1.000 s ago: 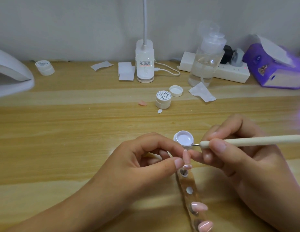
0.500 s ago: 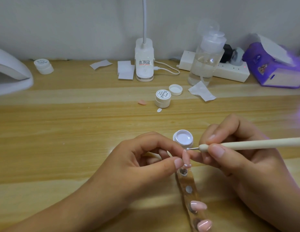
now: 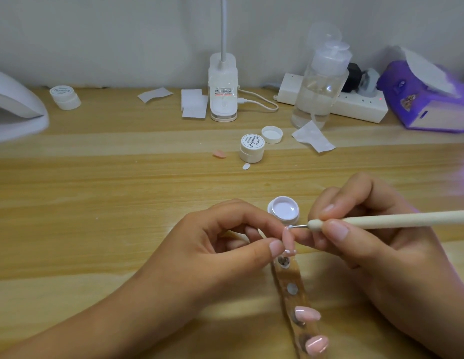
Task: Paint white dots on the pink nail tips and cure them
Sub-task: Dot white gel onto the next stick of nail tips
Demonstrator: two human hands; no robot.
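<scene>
My left hand (image 3: pixel 220 244) pinches a pink nail tip (image 3: pixel 288 240) upright between thumb and forefinger. My right hand (image 3: pixel 381 244) grips a cream-handled dotting tool (image 3: pixel 396 221); its small metal ball end touches the top of that tip. White marks show at the tip's lower edge. Just behind the fingers stands an open pot of white gel (image 3: pixel 284 209). A clear display strip (image 3: pixel 290 299) lies below my hands, with two more pink tips (image 3: pixel 307 313) (image 3: pixel 316 344) stuck on it. The curing lamp (image 3: pixel 15 107) sits at the far left edge.
A closed gel pot (image 3: pixel 252 148), a loose lid (image 3: pixel 272 134), a stray pink tip (image 3: pixel 219 154) and paper wipes (image 3: pixel 313 139) lie mid-table. At the back stand a desk lamp base (image 3: pixel 223 89), a pump bottle (image 3: pixel 320 84), a power strip (image 3: pixel 355 104), another pot (image 3: pixel 65 97) and a purple box (image 3: pixel 428 99).
The dotting tool's end has left the rim of the white gel pot and come down and left onto the top of the held pink tip. My left hand has stayed put.
</scene>
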